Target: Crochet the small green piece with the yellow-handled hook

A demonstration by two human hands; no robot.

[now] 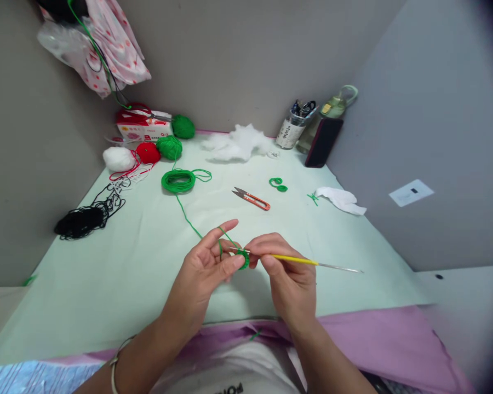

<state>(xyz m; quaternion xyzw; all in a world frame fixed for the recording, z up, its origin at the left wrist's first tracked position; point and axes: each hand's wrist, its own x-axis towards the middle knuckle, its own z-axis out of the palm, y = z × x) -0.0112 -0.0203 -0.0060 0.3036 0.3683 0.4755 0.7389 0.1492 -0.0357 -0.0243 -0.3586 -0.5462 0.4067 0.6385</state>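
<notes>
My left hand (207,265) pinches a small round green crochet piece (243,259) between thumb and fingers. Its index finger is stretched out with green yarn looped over it. In my right hand (290,276) is a crochet hook (296,259) with a yellow handle and metal at both ends. The hook's tip meets the green piece near the top edge. From the left hand a green strand (184,213) runs back to a wound green yarn coil (178,180) on the table.
Beyond my hands lie orange thread snips (252,198) and a curled green crochet piece (278,184). Yarn balls, a tangled black yarn bundle (82,221) and a box (145,128) stand left. White stuffing (240,143), a pen cup (290,131), a phone (324,143) and tissue (340,200) are farther back and right.
</notes>
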